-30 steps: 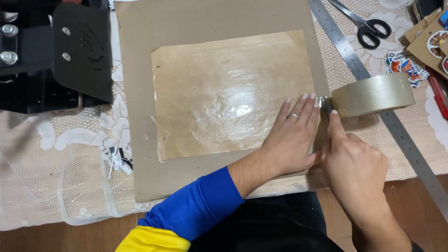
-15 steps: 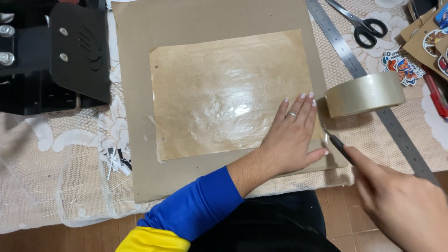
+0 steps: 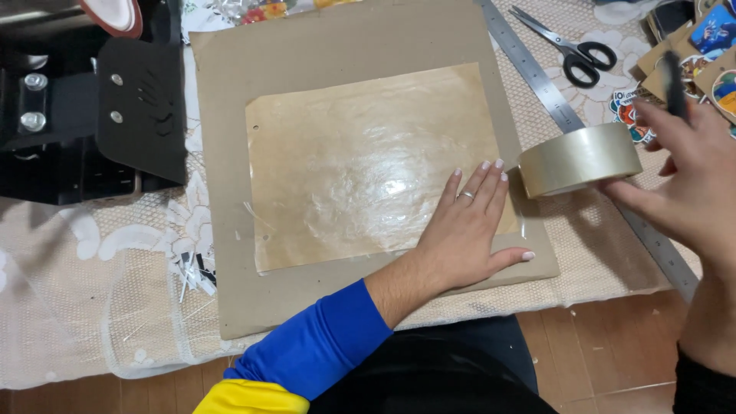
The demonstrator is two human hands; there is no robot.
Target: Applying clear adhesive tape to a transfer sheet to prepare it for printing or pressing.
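Taping step: left hand (image 3: 466, 234) flat, fingers spread, pins glossy sheet (image 3: 368, 161) to cardboard (image 3: 230, 291). Right hand (image 3: 690, 165), beside the cardboard, grips tape roll (image 3: 580, 159); pulling tape needs sheet held steady.

Colourful stickers (image 3: 625, 107) seen near top right of surface, just below scissors, partly hidden by hand. Small brown card packets with blue and yellow round labels (image 3: 709, 57) stacked at top right corner. No screens or signs spotted.
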